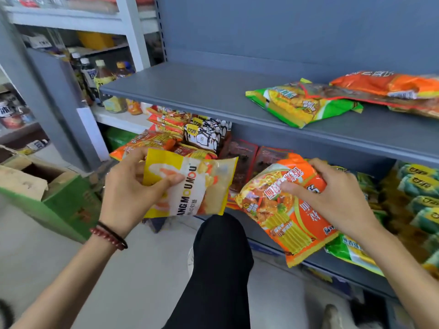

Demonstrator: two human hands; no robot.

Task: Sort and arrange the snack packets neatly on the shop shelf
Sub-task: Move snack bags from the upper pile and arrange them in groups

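Grey shelf (pixel 202 91): green packet (pixel 301 105), orange packets (pixel 384 85) lying flat at right. Cardboard box (pixel 47 186) on floor, left. Left hand (pixel 128 186) grips yellow packet (pixel 190 186); right hand (pixel 332 193) grips orange noodle packet (pixel 280 210), both before lower shelf.

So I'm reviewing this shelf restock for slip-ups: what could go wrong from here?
1. The left hand holds a yellow packet and the right hand an orange packet, so neither is free to catch a slipping packet.
2. The green packet lies near the front edge of the upper shelf; sliding another packet in might push it off.
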